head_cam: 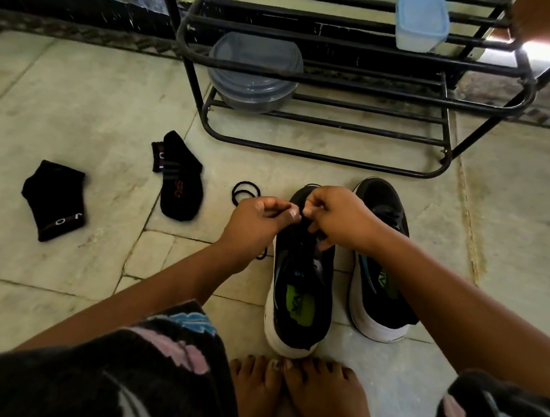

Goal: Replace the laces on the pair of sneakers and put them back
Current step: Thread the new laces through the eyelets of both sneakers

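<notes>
Meanwhile, open floor (78,100) left of sneakers (301,276).

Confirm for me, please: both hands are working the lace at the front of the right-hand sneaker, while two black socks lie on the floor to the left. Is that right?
Not quite. In the head view the left hand and right hand pinch the lace over the left-hand sneaker; the right-hand sneaker stands untouched beside it. The two black socks do lie on the floor to the left.

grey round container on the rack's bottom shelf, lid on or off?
On. The grey container on the shoe rack has its grey lid seated flat over the rim. Contents cannot be told through the tinted plastic.
</notes>
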`<state>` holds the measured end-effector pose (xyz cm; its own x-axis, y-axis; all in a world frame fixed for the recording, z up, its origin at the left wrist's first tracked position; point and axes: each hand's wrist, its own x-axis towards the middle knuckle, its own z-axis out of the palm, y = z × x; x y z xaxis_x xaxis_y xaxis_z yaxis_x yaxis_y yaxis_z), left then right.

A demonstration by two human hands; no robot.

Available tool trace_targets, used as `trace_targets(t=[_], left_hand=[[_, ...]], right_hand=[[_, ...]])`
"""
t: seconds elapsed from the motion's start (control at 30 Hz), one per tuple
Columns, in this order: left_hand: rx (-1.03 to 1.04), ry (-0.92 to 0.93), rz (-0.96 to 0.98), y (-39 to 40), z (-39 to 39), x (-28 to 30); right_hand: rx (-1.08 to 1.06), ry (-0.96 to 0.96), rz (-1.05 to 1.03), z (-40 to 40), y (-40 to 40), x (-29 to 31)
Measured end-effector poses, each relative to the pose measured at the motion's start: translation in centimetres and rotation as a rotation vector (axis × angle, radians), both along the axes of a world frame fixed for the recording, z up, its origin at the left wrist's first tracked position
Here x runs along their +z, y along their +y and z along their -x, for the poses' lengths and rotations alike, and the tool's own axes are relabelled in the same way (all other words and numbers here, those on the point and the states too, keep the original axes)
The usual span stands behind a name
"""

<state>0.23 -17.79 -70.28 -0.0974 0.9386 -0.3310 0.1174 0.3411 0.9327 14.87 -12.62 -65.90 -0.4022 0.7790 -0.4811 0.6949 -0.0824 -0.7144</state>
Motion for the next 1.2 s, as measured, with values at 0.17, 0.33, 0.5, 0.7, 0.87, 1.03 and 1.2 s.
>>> trace_targets(t=[0.17, 0.33, 0.5, 0.7, 0.87, 1.03, 1.2], left_hand=[[-0.068, 0.033, -0.017, -0.1, -0.2, -0.1], [-0.117, 0.108, -0.072, 0.1, -0.4, 0.4], [-0.096, 0.081, -0.038, 0.0, 0.0, 0.3], [0.132, -0.044, -0.129, 1.2, -0.3, 3.2], [0.153, -0.038, -0.238, 2.5, -0.3, 5.9], [0.03, 0.115, -0.038, 1.4, 0.2, 3.1], [-0.159, 0.513, 0.054, 0.6, 1.2, -0.2]], right_hand=[[-0.061, -0.007, -0.022, -0.8, -0.5, -0.5], [0.035, -0.007, -0.151, -0.5, -0.6, -0.8], [-0.076, 0.04, -0.198, -0.7, -0.6, -1.3], [0.161, -0.455, -0.253, -0.8, -2.1, -3.1], [0.184, -0.46, -0.247, 0.3, -3.2, -3.4], [0.178, -0.416, -0.164, 0.9, -3.6, -3.3], [0.104, -0.338, -0.205, 1.0, -4.0, -3.7]])
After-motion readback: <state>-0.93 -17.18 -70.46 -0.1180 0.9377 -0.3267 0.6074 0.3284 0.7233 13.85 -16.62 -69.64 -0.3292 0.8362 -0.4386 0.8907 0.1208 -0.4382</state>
